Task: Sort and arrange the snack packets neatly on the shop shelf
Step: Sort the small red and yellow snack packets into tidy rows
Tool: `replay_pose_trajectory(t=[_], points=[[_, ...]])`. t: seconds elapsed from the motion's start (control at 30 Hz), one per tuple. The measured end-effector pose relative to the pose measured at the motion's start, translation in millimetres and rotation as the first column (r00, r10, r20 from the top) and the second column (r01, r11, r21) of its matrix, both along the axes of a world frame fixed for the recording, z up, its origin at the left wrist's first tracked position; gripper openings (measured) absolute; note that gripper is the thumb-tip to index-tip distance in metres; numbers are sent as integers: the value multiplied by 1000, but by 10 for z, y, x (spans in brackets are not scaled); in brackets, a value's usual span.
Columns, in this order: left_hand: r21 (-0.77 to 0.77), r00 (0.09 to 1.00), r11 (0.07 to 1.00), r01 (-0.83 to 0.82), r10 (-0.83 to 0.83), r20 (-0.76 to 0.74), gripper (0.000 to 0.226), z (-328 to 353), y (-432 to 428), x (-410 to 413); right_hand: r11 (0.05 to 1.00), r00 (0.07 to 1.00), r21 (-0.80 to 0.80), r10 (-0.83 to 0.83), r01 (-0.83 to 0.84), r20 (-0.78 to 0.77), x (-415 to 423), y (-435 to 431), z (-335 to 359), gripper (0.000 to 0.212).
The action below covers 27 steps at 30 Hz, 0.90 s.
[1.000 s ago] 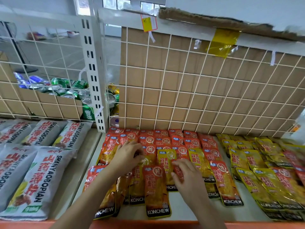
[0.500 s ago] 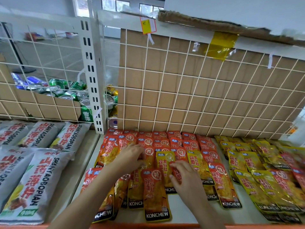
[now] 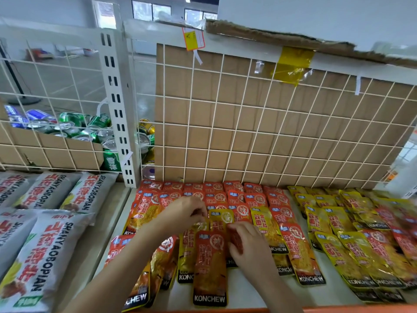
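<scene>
Your left hand (image 3: 182,214) is down on the middle of the shelf (image 3: 248,292), fingers curled onto the top edge of a yellow packet (image 3: 222,219). Whether that grip has actually closed on it, I cannot tell from here. Your right hand (image 3: 252,247) sits just to the right and nearer, its grip clamped on a small red packet (image 3: 235,239), thumb and fingers pinching it. Just beside that hand, on its left, a long red KONCHEW packet (image 3: 211,267) lies flat and reaches the near edge. The red packets (image 3: 214,195) overlap in rows back to the wire grid (image 3: 270,132), which has cardboard (image 3: 225,109) behind it. The yellow packets (image 3: 338,222) are heaped at the right, with a few red ones mixed in. On the next shelf to the left lie grey bags (image 3: 38,256), and drink cans (image 3: 90,129) are piled beyond the grid there.
</scene>
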<state>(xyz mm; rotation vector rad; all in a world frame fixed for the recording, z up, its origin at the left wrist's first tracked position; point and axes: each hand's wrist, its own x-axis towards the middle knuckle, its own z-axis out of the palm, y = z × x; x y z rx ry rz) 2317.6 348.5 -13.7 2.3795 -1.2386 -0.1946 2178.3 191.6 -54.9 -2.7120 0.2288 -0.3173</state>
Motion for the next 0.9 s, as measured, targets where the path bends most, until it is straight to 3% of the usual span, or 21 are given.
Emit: replay_pose_trajectory(t=[0.2,0.37,0.63,0.77,0.9], points=[[61,994,998,-20,13,104,15,80,118,29,1000,1000,10,-8,8,-8,13,6,6,40],[46,994,999,-20,15,107,18,91,150,10,1000,1000,9,-12,12,-20,10,-1,-2,40],[-177,1000,984,-9,12,17,7,133,127,-55,1000,1000,17,-21,21,-17,9,-5,-3,36],[-286,1000,958,-30,31,-4,5,120,160,-31,998,997,58,1,-5,72,-12,42,8,50],[-324,999,945,-43,39,-18,9,113,179,-18,994,997,95,45,-50,56,-20,102,65,53]])
